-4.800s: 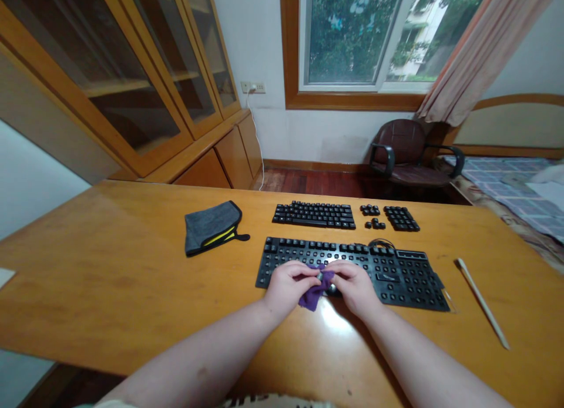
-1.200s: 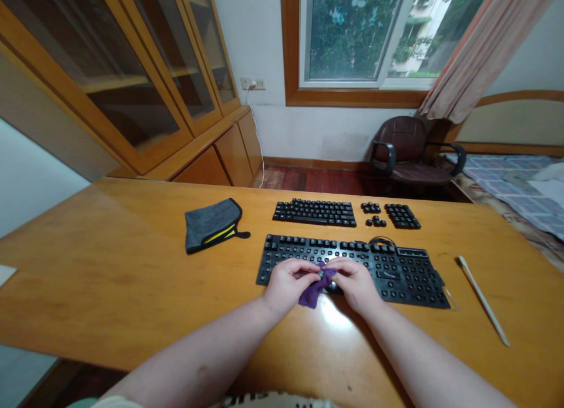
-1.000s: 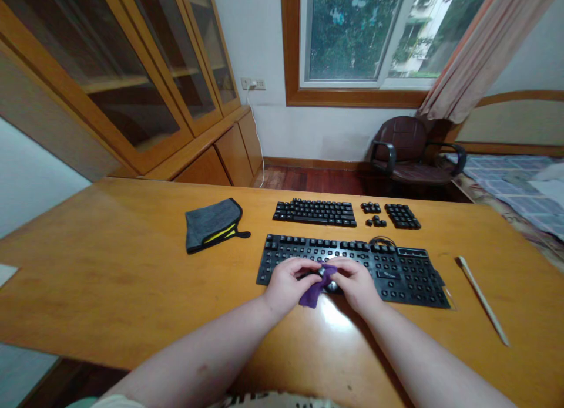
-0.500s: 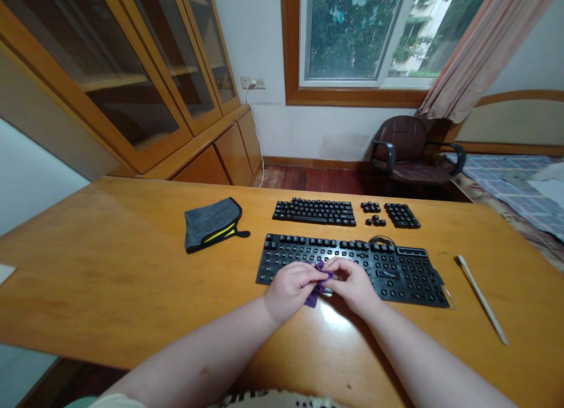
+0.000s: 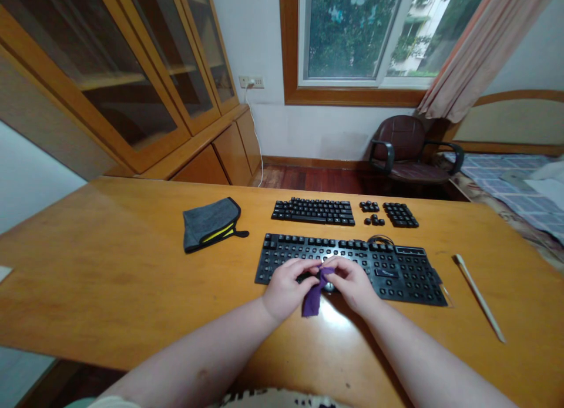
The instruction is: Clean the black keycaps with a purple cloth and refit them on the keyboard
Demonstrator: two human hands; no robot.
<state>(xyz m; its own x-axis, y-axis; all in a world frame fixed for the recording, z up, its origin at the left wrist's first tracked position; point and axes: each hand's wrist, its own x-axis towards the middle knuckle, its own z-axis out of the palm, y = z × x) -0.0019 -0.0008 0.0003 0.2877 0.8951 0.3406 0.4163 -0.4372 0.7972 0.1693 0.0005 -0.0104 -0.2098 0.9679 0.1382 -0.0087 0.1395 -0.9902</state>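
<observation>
A strip of purple cloth (image 5: 312,302) hangs between my two hands, over the front edge of a black keyboard (image 5: 282,256). My left hand (image 5: 288,285) pinches the cloth from the left, thumb and fingers bent around it. From the other side my right hand (image 5: 352,282) grips its upper part between thumb and fingertips. A small shiny silvery thing shows beside the cloth under my right fingers; I cannot make out what it is. Most of the keyboard's keycaps are off, leaving rows of bare switches, while its top row still has caps. My hands cover its middle front.
Behind the keyboard, removed keycaps (image 5: 312,211) lie in keyboard order, with smaller groups (image 5: 400,215) to their right. A folded grey cloth (image 5: 211,220) with yellow lining lies at left. A pale long-handled brush (image 5: 480,299) rests at right on the wooden desk (image 5: 110,267).
The purple cloth was bunched up between my fingers and now hangs out longer toward me. My hands stay at the same place over the keyboard, with fingers slightly shifted.
</observation>
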